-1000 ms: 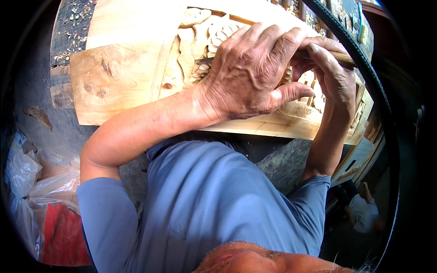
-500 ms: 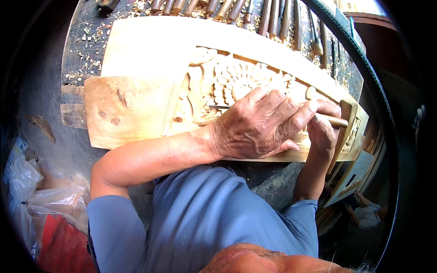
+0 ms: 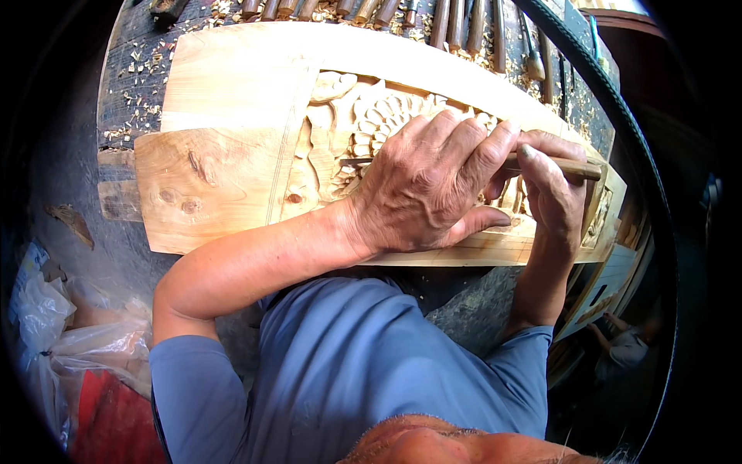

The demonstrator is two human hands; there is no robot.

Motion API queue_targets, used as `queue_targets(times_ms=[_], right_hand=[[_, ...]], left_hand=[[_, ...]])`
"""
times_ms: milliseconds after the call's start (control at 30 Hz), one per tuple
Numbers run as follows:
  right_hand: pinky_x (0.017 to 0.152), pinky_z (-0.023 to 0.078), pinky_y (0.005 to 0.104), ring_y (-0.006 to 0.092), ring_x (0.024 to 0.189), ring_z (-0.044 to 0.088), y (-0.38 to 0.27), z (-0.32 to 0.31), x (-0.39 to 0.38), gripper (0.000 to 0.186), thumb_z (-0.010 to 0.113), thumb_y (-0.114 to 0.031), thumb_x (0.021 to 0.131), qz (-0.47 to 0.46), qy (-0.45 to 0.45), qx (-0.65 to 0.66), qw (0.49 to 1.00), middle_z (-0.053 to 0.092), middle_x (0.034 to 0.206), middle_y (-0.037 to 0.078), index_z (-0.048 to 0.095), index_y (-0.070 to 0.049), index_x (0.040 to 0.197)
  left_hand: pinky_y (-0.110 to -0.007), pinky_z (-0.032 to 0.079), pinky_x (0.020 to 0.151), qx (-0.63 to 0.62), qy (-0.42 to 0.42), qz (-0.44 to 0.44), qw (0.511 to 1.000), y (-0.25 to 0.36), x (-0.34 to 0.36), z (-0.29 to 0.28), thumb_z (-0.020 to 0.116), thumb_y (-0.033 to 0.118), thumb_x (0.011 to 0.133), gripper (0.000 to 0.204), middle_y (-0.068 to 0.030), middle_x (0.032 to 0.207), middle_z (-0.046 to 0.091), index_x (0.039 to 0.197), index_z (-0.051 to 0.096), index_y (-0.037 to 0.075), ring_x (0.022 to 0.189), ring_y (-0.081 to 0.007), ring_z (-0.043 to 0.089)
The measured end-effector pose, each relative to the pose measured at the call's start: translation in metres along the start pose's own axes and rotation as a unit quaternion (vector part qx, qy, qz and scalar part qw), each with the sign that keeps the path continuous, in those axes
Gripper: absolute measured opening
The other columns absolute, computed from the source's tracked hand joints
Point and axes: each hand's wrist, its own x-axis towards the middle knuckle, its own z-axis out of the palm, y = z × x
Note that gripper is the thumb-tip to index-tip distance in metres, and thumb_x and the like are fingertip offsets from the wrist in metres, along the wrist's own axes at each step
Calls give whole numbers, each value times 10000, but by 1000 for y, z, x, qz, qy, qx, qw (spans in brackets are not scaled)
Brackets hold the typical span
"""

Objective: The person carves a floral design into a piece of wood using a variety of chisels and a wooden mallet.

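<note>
A pale wooden panel (image 3: 216, 166) carved in relief with a petalled flower (image 3: 379, 117) lies in front of me. My left hand (image 3: 437, 182) rests over the carving, fingers curled around the shaft of a wood-carving chisel (image 3: 583, 168). The dark blade comes out left of this hand, low over the carved part beside the flower; I cannot tell whether its tip touches the wood. Behind it my right hand (image 3: 558, 185) grips the wooden handle, whose butt end sticks out to the right. The fingers of my left hand hide the middle of the tool.
Several wooden-handled tools (image 3: 456, 27) line the far side of the dark workbench (image 3: 116, 97), among scattered shavings. A black cable or strap (image 3: 618, 108) arcs down the right. Plastic bags (image 3: 100, 340) lie at lower left. Boards and another person (image 3: 622, 348) are at lower right.
My right hand has moved a little to the right, and more of the chisel handle shows behind it. The panel and tools sit slightly higher and further left in view.
</note>
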Motion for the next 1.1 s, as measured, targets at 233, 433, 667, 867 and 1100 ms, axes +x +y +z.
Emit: queue_targets(times_ms=[233, 433, 667, 867, 1100], right_hand=[[652, 637, 348, 260, 723, 757, -16, 6, 12, 278, 698, -126, 999, 19, -16, -34, 999, 775, 901, 221, 748, 139, 1069], [640, 648, 360, 269, 712, 771, -18, -1, 18, 266, 723, -130, 984, 25, -31, -49, 998, 767, 857, 216, 744, 121, 1069], [652, 663, 367, 270, 691, 767, -8, -12, 30, 324, 724, -190, 989, 36, -64, -31, 997, 767, 876, 218, 740, 123, 1073], [662, 663, 363, 267, 705, 769, -4, -17, 32, 312, 708, -173, 990, 47, -77, -21, 996, 766, 893, 224, 735, 124, 1084], [664, 667, 364, 267, 720, 776, -1, -19, 38, 279, 705, -163, 1000, 49, -93, -24, 994, 770, 906, 217, 741, 101, 1083]], left_hand=[[-429, 568, 912, -29, -14, -34, 999, 0, 0, -6, 868, 508, 781, 1030, -173, 1196, 620, 1555, 425, -7, 1032, -330, 649], [-427, 567, 894, -24, -11, -34, 999, 0, 3, -8, 871, 510, 784, 1017, -162, 1163, 609, 1538, 437, -16, 1004, -312, 646], [-429, 559, 861, -20, 6, -39, 999, -5, 2, 1, 816, 556, 809, 947, -154, 1153, 615, 1500, 484, 0, 1010, -309, 631], [-432, 557, 829, -17, 31, -36, 999, -6, 2, 5, 789, 570, 825, 912, -154, 1147, 621, 1482, 513, 0, 1014, -312, 628], [-424, 562, 818, -6, 25, -45, 999, -7, 2, 4, 791, 566, 830, 911, -167, 1122, 623, 1475, 516, -15, 986, -319, 636]])
